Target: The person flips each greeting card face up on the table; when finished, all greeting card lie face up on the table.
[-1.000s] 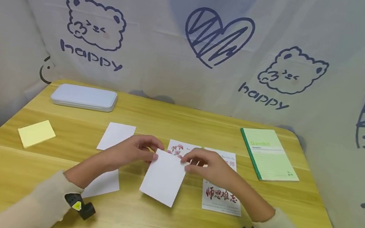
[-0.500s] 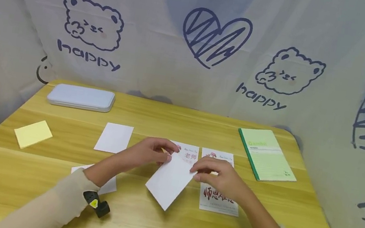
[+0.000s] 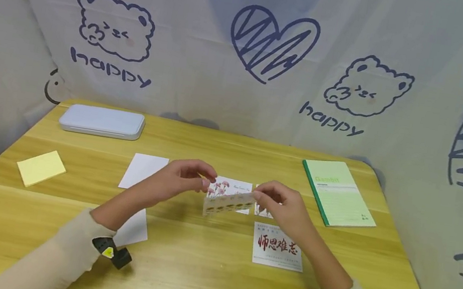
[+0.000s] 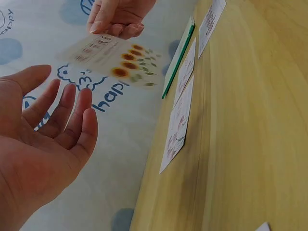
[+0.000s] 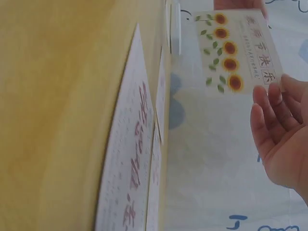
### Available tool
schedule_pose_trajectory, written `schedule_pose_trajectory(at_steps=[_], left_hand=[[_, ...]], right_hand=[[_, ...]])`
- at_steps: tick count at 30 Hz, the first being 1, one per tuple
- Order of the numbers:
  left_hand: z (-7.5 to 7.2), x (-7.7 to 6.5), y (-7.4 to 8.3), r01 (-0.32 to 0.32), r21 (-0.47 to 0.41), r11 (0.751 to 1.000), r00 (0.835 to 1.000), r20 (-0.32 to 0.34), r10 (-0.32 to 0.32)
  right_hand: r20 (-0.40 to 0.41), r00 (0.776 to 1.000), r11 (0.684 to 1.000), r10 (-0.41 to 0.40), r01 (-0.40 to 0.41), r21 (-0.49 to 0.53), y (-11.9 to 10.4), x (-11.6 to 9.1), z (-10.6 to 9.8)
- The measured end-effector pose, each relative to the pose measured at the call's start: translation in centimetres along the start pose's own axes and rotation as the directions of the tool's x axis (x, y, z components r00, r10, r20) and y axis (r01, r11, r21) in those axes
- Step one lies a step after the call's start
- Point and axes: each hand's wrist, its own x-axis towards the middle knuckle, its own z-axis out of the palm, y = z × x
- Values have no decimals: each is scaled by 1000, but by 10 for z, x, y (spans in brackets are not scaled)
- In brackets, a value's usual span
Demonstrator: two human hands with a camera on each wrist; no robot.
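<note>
One sunflower card (image 5: 238, 54) with "快乐"

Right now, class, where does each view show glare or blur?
Head view: soft sheen on the table near the front; left wrist view: the held card is blurred, especially towards its left end; right wrist view: that card looks clearer, while the flat card is soft.

On the pale cloth backdrop (image 3: 190, 57), "happy" is printed beneath two bear drawings (image 3: 116, 22), while "Gambit" is borne in light green by the green notebook (image 3: 338, 197). Across the raised sunflower card (image 5: 236, 53), 教师节快乐 is printed, and the dark red characters 师恩难忘 are carried by a white card (image 3: 278, 250) on the desk (image 3: 200, 281), whose finer lines cannot be read.
</note>
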Motion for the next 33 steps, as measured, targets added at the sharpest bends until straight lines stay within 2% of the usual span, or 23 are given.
schedule_pose_trajectory(at_steps=[6, 13, 18, 23, 27, 30, 33], left_hand=[[1, 0, -4, 10, -38, 999, 1000, 6, -9], [3, 3, -10, -15, -60, 998, 999, -33, 13], [8, 3, -12, -10, -77, 997, 998, -63, 5], [18, 1, -23, 64, -38, 997, 997, -46, -66], [24, -2, -33, 122, -4, 992, 991, -50, -122], [27, -3, -39, 145, 11, 989, 989, -26, -144], [29, -3, -41, 151, 56, 987, 988, 6, -151]], right_hand=[[-15, 1000, 999, 27, -27, 32, 5, 3, -6], [-8, 999, 997, 53, -52, 53, 3, 4, -7], [17, 995, 995, 94, -94, -15, 1, 3, -6], [74, 984, 978, 163, -151, -142, 1, -1, -6], [151, 976, 962, 154, -113, -249, 8, -4, -2], [190, 967, 956, 169, -114, -269, 16, -7, 2], [195, 961, 948, 194, -133, -289, 23, -9, 9]])
